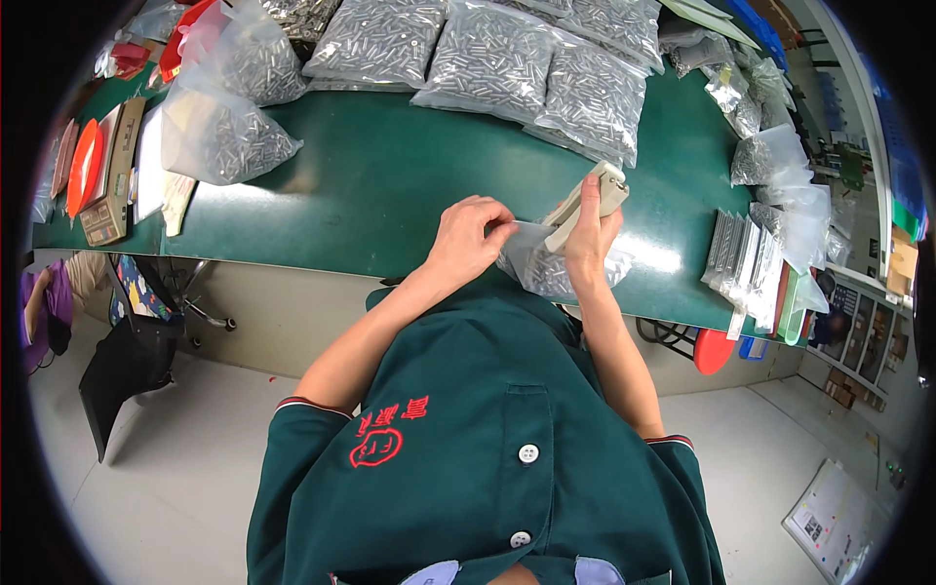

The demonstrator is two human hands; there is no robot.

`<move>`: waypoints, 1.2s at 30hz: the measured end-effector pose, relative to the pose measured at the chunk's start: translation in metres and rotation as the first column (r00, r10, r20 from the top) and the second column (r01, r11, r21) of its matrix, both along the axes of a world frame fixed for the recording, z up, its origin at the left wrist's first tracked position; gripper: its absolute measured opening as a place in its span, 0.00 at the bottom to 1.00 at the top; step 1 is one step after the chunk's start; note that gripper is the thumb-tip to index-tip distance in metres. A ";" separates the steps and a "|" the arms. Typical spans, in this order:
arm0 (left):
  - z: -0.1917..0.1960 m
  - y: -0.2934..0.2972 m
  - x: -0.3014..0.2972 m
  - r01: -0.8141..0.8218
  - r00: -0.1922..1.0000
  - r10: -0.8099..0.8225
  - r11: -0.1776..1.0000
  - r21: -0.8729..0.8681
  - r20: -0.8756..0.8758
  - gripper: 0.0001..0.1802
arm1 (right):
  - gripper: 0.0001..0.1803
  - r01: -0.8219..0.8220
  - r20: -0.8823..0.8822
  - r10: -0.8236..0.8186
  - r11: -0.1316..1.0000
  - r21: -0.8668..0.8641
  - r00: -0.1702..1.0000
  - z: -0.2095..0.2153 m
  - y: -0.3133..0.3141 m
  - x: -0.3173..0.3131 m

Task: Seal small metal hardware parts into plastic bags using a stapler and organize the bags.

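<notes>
Nearest the viewer is a dark green short-sleeved shirt (458, 429) with white buttons and red embroidery on the chest. Both forearms extend forward from it to the near edge of the table.

The left hand (471, 232) is narrowed, thumb and fingertips pinched on the upper edge of a translucent plastic bag (548, 277). The bag is at the near edge of the table, between and below the two hands; metallic-looking contents show through its wall. The right hand (593, 236) is wrapped round a cream-coloured hand tool with a long, narrow body (612, 192), its thumb laid along the top. The tool lies over the mouth of the bag; whether its arms are pressed together on the film cannot be determined.

The work surface is a glossy dark green table (370, 166). Toward its right end stands a row of thin, silvery packets (733, 255), leaning side by side. At its left end is a beige weighing scale (107, 216), beside an orange-red oval dish (86, 168). Farther in on the left, a translucent bag of small silver cylinders (229, 136) rests slumped on the surface.

Along the far side, several large clear bags packed with silver metal cylinders (487, 60) lie close together, some overlapping. The nearest of these reaches almost to the tool.
</notes>
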State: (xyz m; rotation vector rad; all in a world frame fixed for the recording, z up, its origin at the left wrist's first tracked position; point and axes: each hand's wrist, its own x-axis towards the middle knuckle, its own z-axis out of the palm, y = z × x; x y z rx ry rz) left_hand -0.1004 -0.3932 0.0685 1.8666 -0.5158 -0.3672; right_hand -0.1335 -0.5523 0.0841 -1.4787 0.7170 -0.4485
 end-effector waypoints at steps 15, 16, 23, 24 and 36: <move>-0.003 0.009 -0.001 -0.127 0.951 0.134 0.991 0.043 -0.279 0.07 | 0.15 -0.137 -0.005 0.139 0.984 0.111 0.990 0.011 0.040 0.016; -0.009 0.011 -0.001 -0.126 0.932 0.118 0.992 -0.001 -0.341 0.08 | 0.16 -0.148 -0.003 0.150 0.981 0.127 0.989 0.013 0.042 0.016; -0.014 0.015 -0.002 -0.093 0.931 0.042 0.988 -0.125 -0.362 0.16 | 0.16 -0.150 -0.007 0.152 0.978 0.143 0.988 0.009 0.044 0.017; -0.013 0.017 -0.003 -0.096 0.931 0.045 0.988 -0.125 -0.363 0.16 | 0.16 -0.142 0.006 0.142 0.980 0.137 0.990 0.007 0.044 0.017; -0.010 0.013 0.000 -0.007 0.963 0.013 1.000 0.024 -0.271 0.23 | 0.16 -0.074 -0.033 0.080 0.985 0.155 0.996 -0.013 0.038 0.027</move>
